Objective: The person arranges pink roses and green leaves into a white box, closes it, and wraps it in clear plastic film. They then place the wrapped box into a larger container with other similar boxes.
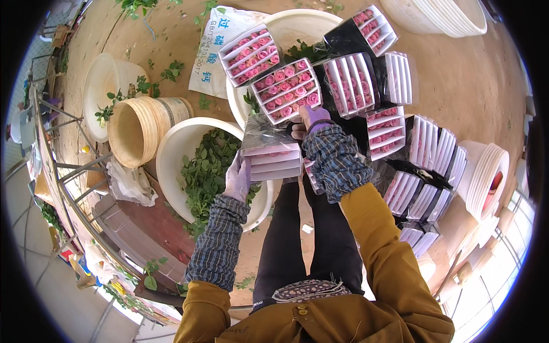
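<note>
My left hand [237, 176], in a pale purple glove, grips the left side of a wrapped rose bundle [275, 165] with white dividers and dark, clear-edged film. My right hand [311, 122], gloved too, has its thumb at the lower corner of another bundle of pink roses [286, 88]. Its curled fingers are beside the film of the first bundle; whether they grip it is hard to see. Further wrapped bundles stand close by: one at the upper left [251, 55], one to the right [349, 85] and one lower right [386, 133].
A white tub [169, 145] holds cut green leaves and stems. Behind the roses stands a larger white tub [300, 21] beside a printed white sack [210, 51]. A beige bucket [128, 133] lies tipped at left. More bundles [422, 188] and stacked buckets [482, 180] stand at right.
</note>
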The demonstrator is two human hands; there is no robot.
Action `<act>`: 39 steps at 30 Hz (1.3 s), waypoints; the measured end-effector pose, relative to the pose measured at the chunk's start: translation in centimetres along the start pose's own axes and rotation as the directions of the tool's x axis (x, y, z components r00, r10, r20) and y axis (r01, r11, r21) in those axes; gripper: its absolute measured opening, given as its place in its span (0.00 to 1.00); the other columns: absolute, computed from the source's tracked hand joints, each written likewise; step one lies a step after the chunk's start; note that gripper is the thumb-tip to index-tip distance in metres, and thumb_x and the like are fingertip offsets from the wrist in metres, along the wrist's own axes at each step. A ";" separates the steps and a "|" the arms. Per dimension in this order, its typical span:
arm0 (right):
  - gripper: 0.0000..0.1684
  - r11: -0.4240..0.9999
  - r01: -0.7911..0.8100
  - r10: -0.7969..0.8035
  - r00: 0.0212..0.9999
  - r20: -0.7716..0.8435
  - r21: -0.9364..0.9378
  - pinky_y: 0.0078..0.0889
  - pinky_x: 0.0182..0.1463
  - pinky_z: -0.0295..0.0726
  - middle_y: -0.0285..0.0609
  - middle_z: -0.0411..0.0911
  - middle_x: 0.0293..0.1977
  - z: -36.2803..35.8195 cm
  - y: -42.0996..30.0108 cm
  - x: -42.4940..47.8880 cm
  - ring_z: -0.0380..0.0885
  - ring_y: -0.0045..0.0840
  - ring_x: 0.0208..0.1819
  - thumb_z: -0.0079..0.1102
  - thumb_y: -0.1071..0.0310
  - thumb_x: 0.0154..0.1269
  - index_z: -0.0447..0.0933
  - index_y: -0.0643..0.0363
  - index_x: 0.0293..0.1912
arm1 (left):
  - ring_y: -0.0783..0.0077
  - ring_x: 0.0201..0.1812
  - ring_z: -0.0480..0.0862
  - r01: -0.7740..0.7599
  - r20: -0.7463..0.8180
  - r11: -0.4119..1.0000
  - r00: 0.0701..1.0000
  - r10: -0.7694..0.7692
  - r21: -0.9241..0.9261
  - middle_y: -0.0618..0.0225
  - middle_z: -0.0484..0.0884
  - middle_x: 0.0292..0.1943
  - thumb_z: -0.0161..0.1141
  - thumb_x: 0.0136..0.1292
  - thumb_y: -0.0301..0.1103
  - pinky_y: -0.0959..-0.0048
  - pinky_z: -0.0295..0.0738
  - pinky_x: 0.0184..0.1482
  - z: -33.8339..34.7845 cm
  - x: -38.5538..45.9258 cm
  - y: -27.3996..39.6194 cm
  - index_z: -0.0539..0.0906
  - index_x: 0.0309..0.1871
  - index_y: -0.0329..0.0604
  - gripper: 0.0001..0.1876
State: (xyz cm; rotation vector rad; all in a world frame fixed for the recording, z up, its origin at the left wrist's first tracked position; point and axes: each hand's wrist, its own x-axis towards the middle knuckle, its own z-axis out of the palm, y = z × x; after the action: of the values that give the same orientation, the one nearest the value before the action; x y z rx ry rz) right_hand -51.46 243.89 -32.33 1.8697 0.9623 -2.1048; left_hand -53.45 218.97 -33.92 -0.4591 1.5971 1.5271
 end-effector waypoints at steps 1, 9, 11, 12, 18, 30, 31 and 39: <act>0.17 1.000 -0.003 0.002 0.999 -0.053 -0.014 0.33 0.18 0.77 0.46 0.76 0.25 0.6 0.2 0.5 0.75 0.31 0.19 0.58 0.60 0.60 0.71 0.65 0.40 | 0.71 0.49 0.79 -0.172 -0.016 0.950 0.983 0.183 0.260 0.58 0.81 0.49 0.50 0.67 0.30 0.75 0.70 0.54 -2.2 1.7 -2.6 0.68 0.65 0.37 0.23; 0.18 0.995 -0.100 0.102 0.985 -0.142 0.022 0.33 0.27 0.84 0.52 0.81 0.31 0.5 -0.2 2.4 0.82 0.35 0.28 0.54 0.63 0.59 0.74 0.65 0.46 | 0.44 0.35 0.80 -0.228 0.101 0.315 0.922 0.374 0.921 0.45 0.80 0.32 0.51 0.62 0.35 0.51 0.73 0.40 -3.8 0.5 2.1 0.73 0.57 0.42 0.20; 0.22 0.783 -0.010 -0.058 0.994 -0.089 -0.622 0.29 0.29 0.83 0.51 0.82 0.31 -3.0 0.2 5.0 0.83 0.32 0.28 0.60 0.63 0.54 0.75 0.65 0.48 | 0.46 0.34 0.81 -0.316 0.176 0.246 0.870 0.461 0.916 0.46 0.80 0.31 0.50 0.62 0.34 0.53 0.74 0.40 -6.1 0.4 3.1 0.74 0.56 0.40 0.18; 0.23 0.713 0.019 -0.109 0.991 -0.083 -0.700 0.28 0.29 0.83 0.50 0.82 0.30 -4.0 0.5 5.0 0.83 0.31 0.28 0.61 0.63 0.54 0.75 0.66 0.47 | 0.51 0.31 0.82 -0.354 0.216 0.204 0.841 0.496 0.912 0.48 0.81 0.29 0.50 0.63 0.33 0.57 0.75 0.38 -7.5 0.5 3.3 0.74 0.55 0.39 0.17; 0.16 0.809 0.087 -0.207 0.968 -0.143 -0.582 0.34 0.29 0.80 0.53 0.80 0.29 -7.7 1.7 -0.7 0.81 0.37 0.28 0.53 0.65 0.61 0.73 0.69 0.42 | 0.83 0.31 0.73 -0.271 -0.023 0.828 0.946 0.323 0.490 0.68 0.81 0.32 0.48 0.69 0.31 0.79 0.71 0.37 -10.8 1.0 5.7 0.77 0.50 0.31 0.14; 0.07 0.803 0.221 -0.337 0.934 -0.117 -0.554 0.25 0.14 0.70 0.41 0.73 0.17 -5.8 -1.0 -8.0 0.73 0.23 0.13 0.50 0.72 0.60 0.72 0.66 0.37 | 0.76 0.34 0.79 -0.088 -0.058 0.902 0.991 0.124 0.423 0.64 0.82 0.36 0.48 0.68 0.31 0.73 0.75 0.38 -10.6 5.0 7.2 0.78 0.47 0.31 0.14; 0.07 0.841 0.193 -0.301 0.943 -0.140 -0.506 0.25 0.13 0.70 0.41 0.72 0.16 -5.7 -1.3 -9.4 0.72 0.22 0.12 0.50 0.72 0.61 0.72 0.65 0.37 | 0.75 0.34 0.79 -0.085 -0.086 0.926 0.989 0.124 0.367 0.64 0.82 0.36 0.48 0.68 0.32 0.73 0.76 0.38 -10.8 4.5 6.8 0.78 0.47 0.31 0.14; 0.09 0.830 0.316 -0.380 0.924 -0.051 -0.460 0.18 0.15 0.69 0.39 0.72 0.17 -5.5 1.7 -15.8 0.73 0.18 0.14 0.52 0.69 0.64 0.69 0.67 0.36 | 0.68 0.29 0.84 0.112 -0.165 0.958 0.984 -0.069 0.266 0.59 0.83 0.36 0.50 0.68 0.35 0.73 0.79 0.27 -10.7 5.1 11.1 0.77 0.50 0.30 0.16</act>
State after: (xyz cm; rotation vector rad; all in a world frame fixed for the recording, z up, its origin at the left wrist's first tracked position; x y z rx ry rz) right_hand -42.84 241.06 -18.16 1.7121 1.7682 -1.7154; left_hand -68.20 212.44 -32.17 -0.4964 1.8493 1.2021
